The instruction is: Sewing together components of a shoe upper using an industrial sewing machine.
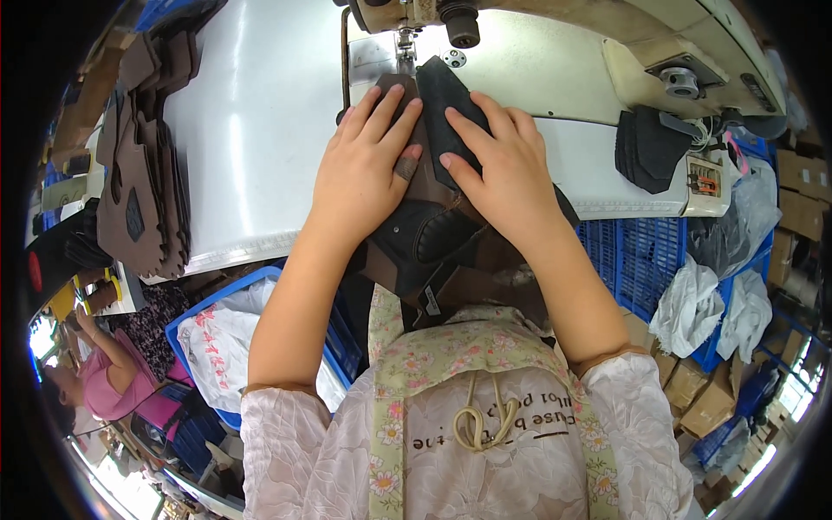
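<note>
My left hand lies over a brown leather-like piece, its fingers stretched toward the sewing machine's presser foot. A greyish band wraps its thumb. On the right, my right hand rests on a black pointed panel, fingers spread across its surface. The panel lies alongside the brown piece, just short of the presser foot. Below both hands, the rest of the brown and black stitched work hangs over the table edge toward my lap. The needle tip is too small to make out.
A stack of brown cut pieces lies at the table's left end. Black cut pieces sit at the right, beside small scissors-like snips. Blue crates and a lined blue bin stand below. Another person sits far left.
</note>
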`<state>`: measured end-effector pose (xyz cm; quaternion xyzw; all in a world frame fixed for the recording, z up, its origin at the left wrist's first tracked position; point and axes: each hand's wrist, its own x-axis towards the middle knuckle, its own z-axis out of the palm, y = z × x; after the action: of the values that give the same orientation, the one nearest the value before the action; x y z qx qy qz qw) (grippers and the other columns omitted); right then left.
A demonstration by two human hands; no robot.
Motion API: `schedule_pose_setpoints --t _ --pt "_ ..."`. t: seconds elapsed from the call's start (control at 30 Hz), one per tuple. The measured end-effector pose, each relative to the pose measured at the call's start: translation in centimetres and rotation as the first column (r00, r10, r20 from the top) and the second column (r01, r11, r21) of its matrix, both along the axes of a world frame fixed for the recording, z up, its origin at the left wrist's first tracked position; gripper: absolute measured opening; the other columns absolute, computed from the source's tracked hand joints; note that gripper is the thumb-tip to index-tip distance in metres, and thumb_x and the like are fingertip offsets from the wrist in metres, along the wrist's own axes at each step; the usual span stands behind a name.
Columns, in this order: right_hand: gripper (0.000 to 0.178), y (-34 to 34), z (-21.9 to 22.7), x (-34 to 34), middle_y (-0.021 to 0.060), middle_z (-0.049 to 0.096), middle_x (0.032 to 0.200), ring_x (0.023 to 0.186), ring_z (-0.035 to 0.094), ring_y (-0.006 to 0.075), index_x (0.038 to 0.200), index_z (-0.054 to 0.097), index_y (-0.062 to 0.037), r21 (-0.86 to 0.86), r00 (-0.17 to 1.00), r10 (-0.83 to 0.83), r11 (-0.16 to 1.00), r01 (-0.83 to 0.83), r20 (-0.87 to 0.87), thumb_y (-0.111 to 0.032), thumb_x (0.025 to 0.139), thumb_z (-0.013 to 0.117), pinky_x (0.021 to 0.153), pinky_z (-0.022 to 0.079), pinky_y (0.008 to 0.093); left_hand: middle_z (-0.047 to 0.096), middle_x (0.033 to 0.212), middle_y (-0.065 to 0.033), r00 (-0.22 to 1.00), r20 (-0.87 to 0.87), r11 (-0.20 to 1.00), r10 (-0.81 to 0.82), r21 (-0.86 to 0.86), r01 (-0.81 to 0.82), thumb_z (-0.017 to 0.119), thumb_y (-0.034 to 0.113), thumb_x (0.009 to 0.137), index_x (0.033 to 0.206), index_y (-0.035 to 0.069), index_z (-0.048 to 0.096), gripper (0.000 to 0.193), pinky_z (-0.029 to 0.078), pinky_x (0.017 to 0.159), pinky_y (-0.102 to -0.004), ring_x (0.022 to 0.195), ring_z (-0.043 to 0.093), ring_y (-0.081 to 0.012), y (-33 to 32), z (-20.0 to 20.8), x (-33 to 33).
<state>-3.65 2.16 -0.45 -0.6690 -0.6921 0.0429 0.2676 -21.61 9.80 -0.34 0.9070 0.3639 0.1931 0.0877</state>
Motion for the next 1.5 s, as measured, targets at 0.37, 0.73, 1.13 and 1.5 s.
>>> schedule_pose_setpoints --t 0.37,0.73,1.13,1.5 --pt "0.047 -0.3 0.4 -0.3 0.0168 0.053 0.136 0.116 0.049 0.0345 0.123 0.065 -0.0081 -0.023 1.000 -0.001 1.000 0.001 0.022 -0.025 0.080 0.073 0.098 0.042 0.0465 0.049 0.144 -0.0132 1.000 -0.016 0.999 0.003 -0.054 -0.004 0.063 0.019 0.090 0.135 0.010 0.057 0.047 0.037 0.110 -0.0471 0.136 0.041 -0.0358 -0.2 0.4 0.2" --pt "0.042 1.1 0.6 -0.3 0.0167 0.056 0.135 0.113 0.050 0.0340 0.120 0.068 -0.0085 -0.011 0.999 0.046 0.999 -0.046 0.027 -0.021 0.080 0.071 0.096 0.043 0.0452 0.047 0.145 -0.0157 0.999 0.001 0.996 -0.053 -0.072 0.053 0.063 0.018 0.089 0.134 0.009 0.057 0.047 0.034 0.113 -0.0495 0.137 0.039 -0.0382 1.5 0.7 -0.1" --pt "0.041 2.1 0.8 -0.6 0.0169 0.057 0.133 0.112 0.051 0.0346 0.120 0.069 -0.0097 -0.005 0.998 0.025 1.000 -0.025 0.053 -0.021 0.081 0.070 0.098 0.042 0.0452 0.038 0.148 -0.0292 0.997 -0.075 1.000 0.012 -0.020 -0.013 0.066 0.027 0.086 0.133 0.020 0.059 0.048 0.024 0.116 -0.0537 0.141 0.031 -0.0446 3.2 0.2 -0.3" --pt "0.042 2.8 0.6 -0.6 0.0134 0.055 0.136 0.114 0.050 0.0351 0.123 0.067 -0.0136 -0.032 0.999 0.010 0.999 -0.009 0.050 -0.022 0.082 0.071 0.099 0.042 0.0466 0.037 0.149 -0.0270 0.999 -0.027 0.999 -0.022 -0.030 0.021 0.066 0.024 0.085 0.130 0.015 0.061 0.046 0.025 0.117 -0.0503 0.142 0.029 -0.0435 4.3 0.3 -0.3"
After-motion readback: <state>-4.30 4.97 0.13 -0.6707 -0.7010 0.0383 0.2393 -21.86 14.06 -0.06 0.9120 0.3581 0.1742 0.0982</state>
